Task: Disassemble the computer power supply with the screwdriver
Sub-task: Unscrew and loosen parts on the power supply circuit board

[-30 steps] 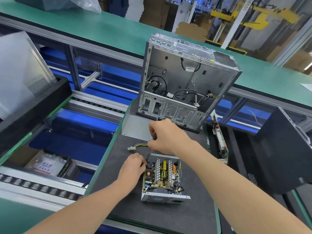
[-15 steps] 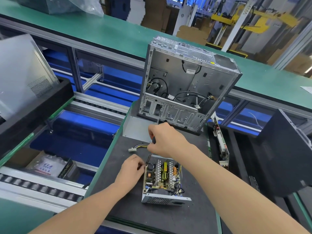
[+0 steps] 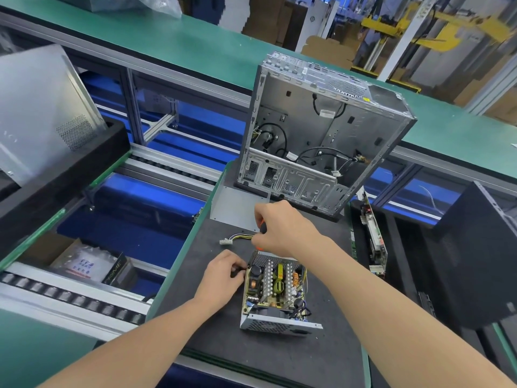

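Over the open power supply (image 3: 275,292), right hand (image 3: 279,228) clamps the screwdriver (image 3: 262,223); left hand (image 3: 221,275) curls fingers (image 3: 237,268) on its wall.

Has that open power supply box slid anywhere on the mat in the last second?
No. The power supply keeps its place beside the white connector and in front of the computer case.

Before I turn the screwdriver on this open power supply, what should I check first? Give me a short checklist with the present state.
1. Cover off the power supply: ok, board exposed.
2. Grip of the right hand on the screwdriver: ok.
3. Tip seated in a screw: cannot tell, hidden by the hand.
4. Housing held by the left hand at its left wall: ok.
5. Yellow-black cable away from the tool: cannot tell, it runs under the right hand.
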`<state>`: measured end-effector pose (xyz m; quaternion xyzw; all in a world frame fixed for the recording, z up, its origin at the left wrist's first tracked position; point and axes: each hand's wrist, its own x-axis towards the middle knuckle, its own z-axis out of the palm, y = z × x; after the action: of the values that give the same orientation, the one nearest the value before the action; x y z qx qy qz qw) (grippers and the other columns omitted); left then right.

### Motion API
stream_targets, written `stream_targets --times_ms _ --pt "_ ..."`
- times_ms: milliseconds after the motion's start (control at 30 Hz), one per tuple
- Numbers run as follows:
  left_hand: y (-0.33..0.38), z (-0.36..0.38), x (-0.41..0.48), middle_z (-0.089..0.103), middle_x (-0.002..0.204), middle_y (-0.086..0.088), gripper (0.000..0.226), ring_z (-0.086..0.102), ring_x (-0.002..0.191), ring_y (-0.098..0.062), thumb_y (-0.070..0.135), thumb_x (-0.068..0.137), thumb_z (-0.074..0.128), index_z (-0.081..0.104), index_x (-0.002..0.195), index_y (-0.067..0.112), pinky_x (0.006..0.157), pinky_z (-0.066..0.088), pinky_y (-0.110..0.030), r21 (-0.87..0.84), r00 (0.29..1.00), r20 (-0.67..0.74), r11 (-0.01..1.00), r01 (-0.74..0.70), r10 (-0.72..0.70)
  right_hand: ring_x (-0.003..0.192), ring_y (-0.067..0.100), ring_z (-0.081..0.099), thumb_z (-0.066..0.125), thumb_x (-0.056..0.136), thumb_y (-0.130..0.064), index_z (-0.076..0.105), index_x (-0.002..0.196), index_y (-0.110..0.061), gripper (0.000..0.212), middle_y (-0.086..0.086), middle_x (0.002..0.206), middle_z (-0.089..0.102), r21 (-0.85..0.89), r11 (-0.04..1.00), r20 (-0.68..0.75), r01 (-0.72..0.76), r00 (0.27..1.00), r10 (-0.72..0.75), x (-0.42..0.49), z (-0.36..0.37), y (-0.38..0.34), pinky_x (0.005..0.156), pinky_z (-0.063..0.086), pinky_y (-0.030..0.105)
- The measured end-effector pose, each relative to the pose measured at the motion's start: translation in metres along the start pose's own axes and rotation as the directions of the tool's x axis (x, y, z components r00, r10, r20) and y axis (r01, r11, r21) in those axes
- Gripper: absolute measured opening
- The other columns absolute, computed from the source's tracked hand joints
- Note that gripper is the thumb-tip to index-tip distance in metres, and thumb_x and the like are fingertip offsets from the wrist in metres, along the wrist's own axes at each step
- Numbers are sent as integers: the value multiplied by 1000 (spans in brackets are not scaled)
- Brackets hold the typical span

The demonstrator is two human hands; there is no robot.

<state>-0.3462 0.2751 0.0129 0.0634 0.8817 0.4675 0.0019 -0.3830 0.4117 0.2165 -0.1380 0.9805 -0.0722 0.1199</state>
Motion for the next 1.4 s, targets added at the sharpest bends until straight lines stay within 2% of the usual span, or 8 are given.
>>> stream_targets --times_ms 233,433,600,733,833,1000,1133,1400 --pt "-1 -1 0 65 95 15 19 62 85 -1 9 86 77 75 92 26 82 51 -14 -32 1000 -5 999 8 -8 88 32 63 66 83 -23 56 96 -15 18 8 98 62 10 1000 4 6 1000 -6 2 5 4 67 55 38" --pt "-1 -4 4 69 96 26 40 62 90 3 0 86 66 70 106 35 78 45 -6 -58 1000 27 998 -8 9 92 26 58 68 82 -15 59 96 -19 17 -3 90 54 -24 979 107 202 974 -198 5 -2 4 76 57 46" --pt "-1 -16 18 66 95 42 42 60 94 19 0 94 62 72 121 31 83 42 -1 -33 974 204 995 -97 101 73 32 49 50 103 -50 46 96 -14 37 4 77 41 -287 953 -26 96 994 -108 7 9 4 63 43 39" --pt "-6 -18 19 74 104 24 39 66 102 9 1 96 61 74 118 31 93 50 -11 -77 968 240 995 -58 75 94 29 60 64 96 -26 60 105 -20 12 1 95 60 -122 966 132 228 968 -212 6 0 7 72 55 42" --pt "-6 -16 17 73 101 29 39 65 100 12 1 96 60 74 113 34 91 48 -7 -89 975 214 995 -47 66 93 23 56 68 85 -14 61 105 -24 22 -5 91 51 -80 959 155 270 954 -256 3 -6 12 71 55 42" --pt "-3 -18 16 68 95 41 41 64 95 13 3 96 61 70 106 41 85 47 -6 -68 973 222 996 -54 68 74 34 59 54 97 -53 51 89 -15 38 3 74 48 -260 962 -34 81 995 -93 2 7 6 59 45 36" --pt "-1 -20 16 66 99 43 38 62 94 13 6 96 61 71 109 41 82 45 -4 -47 972 228 997 -54 64 91 32 63 63 89 -22 60 100 -18 12 3 93 61 -100 984 124 150 983 -137 3 -4 7 74 58 45" --pt "-1 -19 15 69 95 36 36 61 92 15 6 96 60 73 111 36 80 43 -2 -43 974 217 998 -52 60 85 36 64 61 93 -21 60 91 -16 6 11 94 63 -81 993 23 90 996 -89 2 8 0 66 54 38"
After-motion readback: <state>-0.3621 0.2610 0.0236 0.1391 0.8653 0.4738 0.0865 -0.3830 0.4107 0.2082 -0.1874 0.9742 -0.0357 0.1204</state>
